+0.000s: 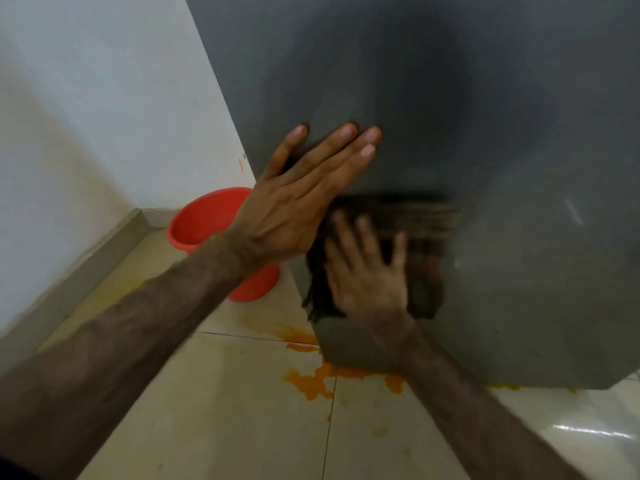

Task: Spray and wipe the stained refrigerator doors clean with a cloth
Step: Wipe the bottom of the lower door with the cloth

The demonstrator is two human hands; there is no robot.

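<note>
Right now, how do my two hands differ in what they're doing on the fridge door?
The left hand lies flat on the bare door, higher up; the right hand presses the dark cloth against the door, lower down. The left hand looks sharp, the right hand blurred. Both have straight fingers.

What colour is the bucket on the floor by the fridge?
The bucket is red, a bit orangey. The head view shows it, behind the left hand.
</note>
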